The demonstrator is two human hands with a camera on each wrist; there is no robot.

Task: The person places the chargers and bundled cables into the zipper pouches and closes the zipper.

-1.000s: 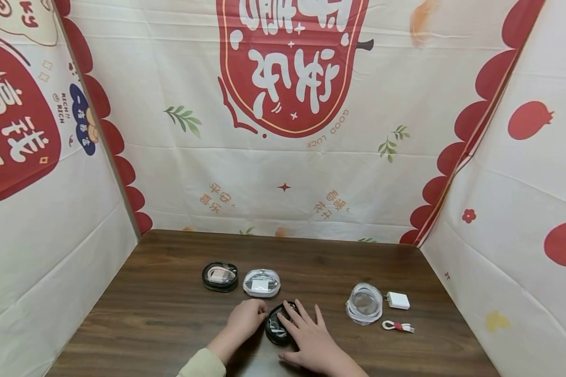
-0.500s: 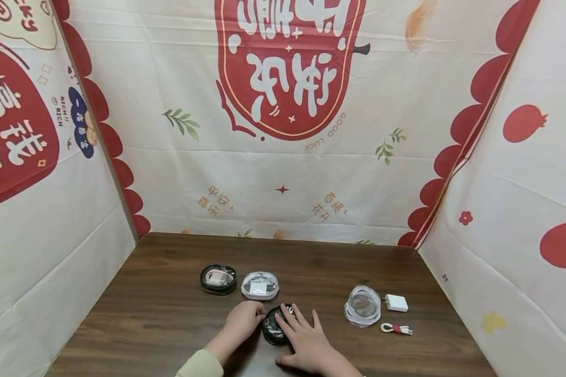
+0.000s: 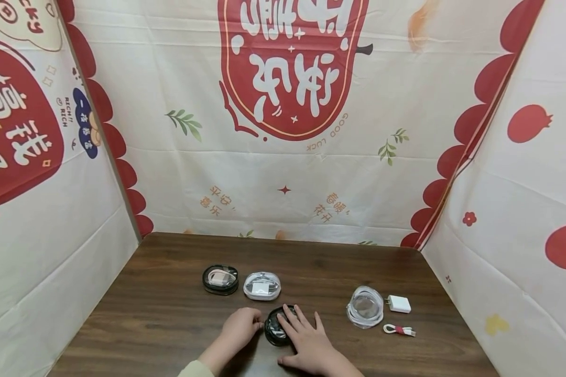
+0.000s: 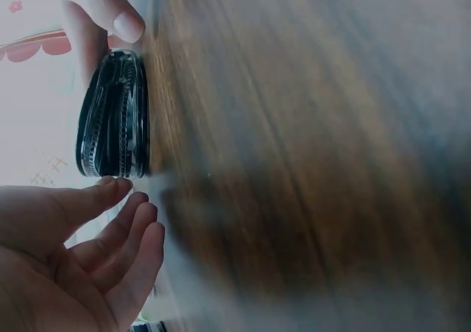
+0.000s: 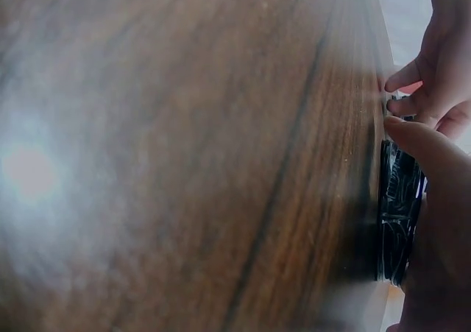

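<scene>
An oval black zip pouch (image 3: 274,331) with a clear top lies on the table between my hands. Along its side, two rows of zipper teeth show in the left wrist view. My left hand (image 3: 239,331) is at the pouch's left edge, thumb and fingertip pinched together beside the zipper; the pull itself is hidden by the fingertips. Over the pouch's right part, my right hand (image 3: 308,339) rests with spread, straight fingers. In the right wrist view the black pouch (image 5: 397,207) is partly covered by my right hand.
Behind stand a black pouch (image 3: 220,280) with a pale item and a white pouch (image 3: 262,286) with a white item. At right lie a round white-rimmed clear pouch (image 3: 365,308), a white charger plug (image 3: 399,303) and a short white cable (image 3: 399,330) with a red tie.
My left hand has moved slightly toward me along the pouch's left edge. The right hand stays on top, and the pouch keeps its place.
</scene>
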